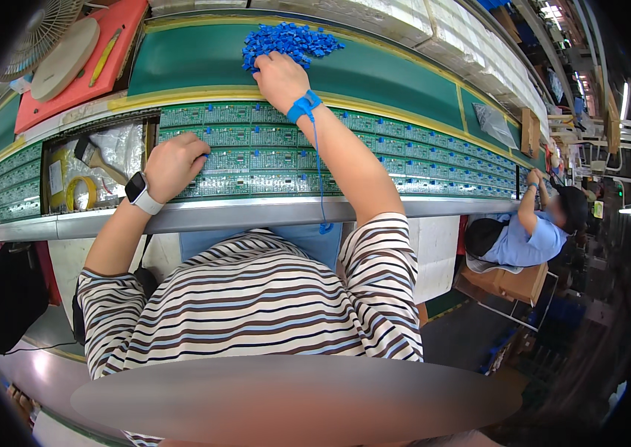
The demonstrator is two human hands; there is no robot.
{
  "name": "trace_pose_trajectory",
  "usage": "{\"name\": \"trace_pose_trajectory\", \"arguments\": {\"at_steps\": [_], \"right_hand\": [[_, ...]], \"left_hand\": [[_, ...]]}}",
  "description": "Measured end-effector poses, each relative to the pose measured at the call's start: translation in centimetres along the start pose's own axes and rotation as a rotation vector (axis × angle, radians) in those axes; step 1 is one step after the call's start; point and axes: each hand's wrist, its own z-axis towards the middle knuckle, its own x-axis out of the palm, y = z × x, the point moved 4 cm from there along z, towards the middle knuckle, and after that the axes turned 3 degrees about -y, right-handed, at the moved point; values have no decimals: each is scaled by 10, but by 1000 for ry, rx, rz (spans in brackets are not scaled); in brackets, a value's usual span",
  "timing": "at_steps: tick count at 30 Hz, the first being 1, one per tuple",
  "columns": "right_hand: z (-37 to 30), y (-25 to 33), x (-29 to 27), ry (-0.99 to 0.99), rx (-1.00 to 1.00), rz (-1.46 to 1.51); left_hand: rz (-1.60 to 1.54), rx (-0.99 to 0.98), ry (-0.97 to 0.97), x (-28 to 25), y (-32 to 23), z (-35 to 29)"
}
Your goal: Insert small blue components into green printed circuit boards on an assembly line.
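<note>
A heap of small blue electronic components (293, 41) lies on the green bench mat. My right hand (283, 80) reaches over to its near left edge, fingers bent down onto the blue pieces; whether one is pinched cannot be seen. A blue wrist strap (303, 106) with a coiled cord circles that wrist. Rows of green circuit boards (267, 161) fill the rail line in front of me, several with blue parts fitted. Over the left end of these boards rests my left hand (174, 165), its fingers curled and a watch on the wrist. Anything in its grip is hidden.
Left of my left hand, a gap in the board line holds a brush (99, 160), a yellow tape roll (80, 194) and clear plastic. A red board (110, 56) carries a round disc and a yellow knife. A co-worker (528, 231) sits at the right. A metal rail (256, 211) edges the line.
</note>
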Motion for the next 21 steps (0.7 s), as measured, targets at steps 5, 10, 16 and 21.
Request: {"name": "trace_pose_trajectory", "arguments": {"at_steps": [5, 10, 16, 21], "right_hand": [[0, -14, 1, 89, 168, 162], [-4, -28, -1, 125, 221, 234], [-6, -24, -11, 141, 247, 255], [-21, -21, -25, 64, 254, 224]], "left_hand": [[70, 33, 56, -1, -4, 4], [94, 119, 3, -10, -11, 43], [31, 10, -137, 15, 7, 127], [49, -58, -58, 34, 17, 144]]}}
